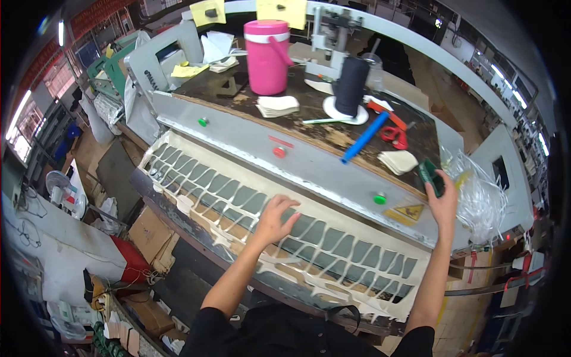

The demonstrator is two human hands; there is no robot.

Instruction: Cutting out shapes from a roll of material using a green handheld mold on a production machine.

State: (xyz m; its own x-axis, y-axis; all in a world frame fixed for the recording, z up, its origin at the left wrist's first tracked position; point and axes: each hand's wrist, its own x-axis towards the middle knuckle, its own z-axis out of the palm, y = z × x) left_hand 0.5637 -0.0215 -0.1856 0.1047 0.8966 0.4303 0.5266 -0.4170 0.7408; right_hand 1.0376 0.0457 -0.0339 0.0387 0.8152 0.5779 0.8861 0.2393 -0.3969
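Gripping a green block (429, 177), right hand (443, 202); left hand (275, 219) presses cut sheet (333, 247)

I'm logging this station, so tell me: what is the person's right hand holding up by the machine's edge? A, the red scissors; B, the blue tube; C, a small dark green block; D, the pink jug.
C: the right hand closes its grip on a small dark green block, while the blue tube, red scissors and pink jug lie untouched on the machine top.
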